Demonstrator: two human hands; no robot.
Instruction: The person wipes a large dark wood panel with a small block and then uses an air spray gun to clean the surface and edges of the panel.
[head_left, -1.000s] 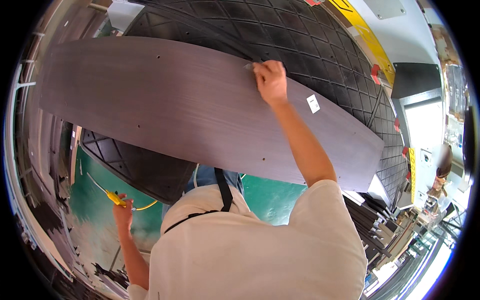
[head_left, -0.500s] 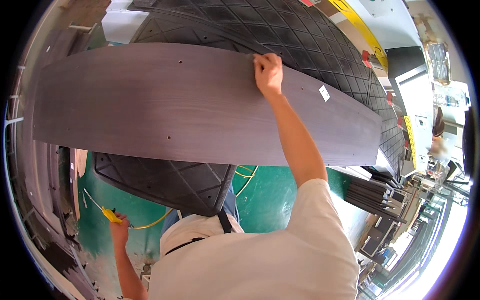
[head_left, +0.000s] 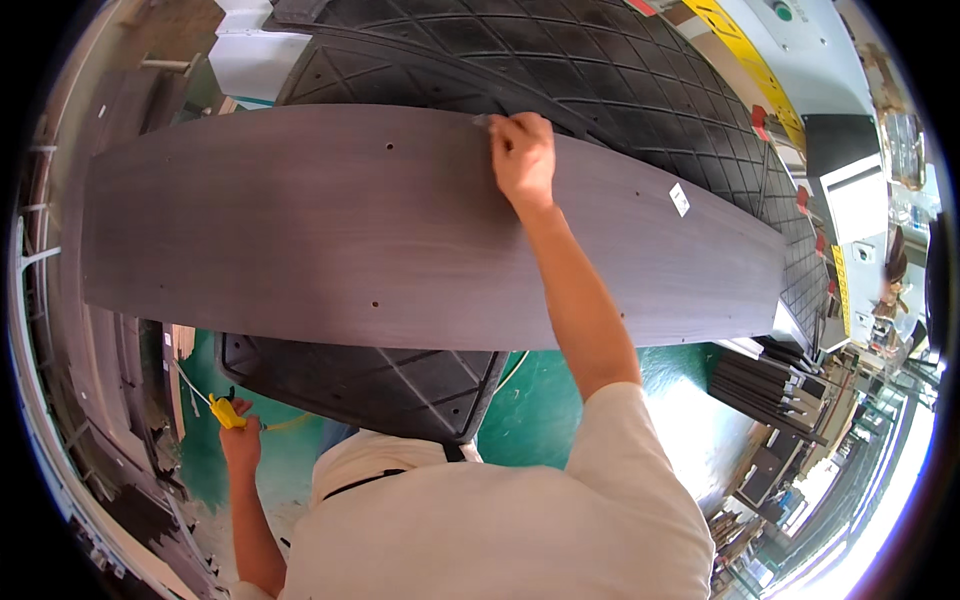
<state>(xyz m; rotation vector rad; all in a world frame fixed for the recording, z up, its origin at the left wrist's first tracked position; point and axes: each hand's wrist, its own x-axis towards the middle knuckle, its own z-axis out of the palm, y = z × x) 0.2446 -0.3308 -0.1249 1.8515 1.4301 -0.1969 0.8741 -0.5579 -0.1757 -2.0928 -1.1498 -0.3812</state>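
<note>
Head view: a long brown panel [head_left: 300,220] lies across a black bed [head_left: 640,110], which spreads out beyond the panel's far edge. On the panel's near side, a black leaf [head_left: 350,385] juts toward the person, with green floor [head_left: 540,400] showing around it. Beyond the panel's right end are a yellow strip [head_left: 740,50] and a black box [head_left: 840,145]; nearer than that end sits a stack of dark boards [head_left: 755,390].

The right hand [head_left: 524,155] is at the panel's far edge, fingers curled in tight, their tips pinching a small clear scrap [head_left: 482,121]. Off the panel's near side, toward its left end, the left hand [head_left: 238,435] is wrapped around a yellow air gun [head_left: 226,412] with a thin metal nozzle.

The panel is flat, with fine lengthwise grain and small round holes; a white label [head_left: 679,200] sits near its far right edge. Diamond-patterned grooves cross the bed, and straight ridges cross the leaf.
</note>
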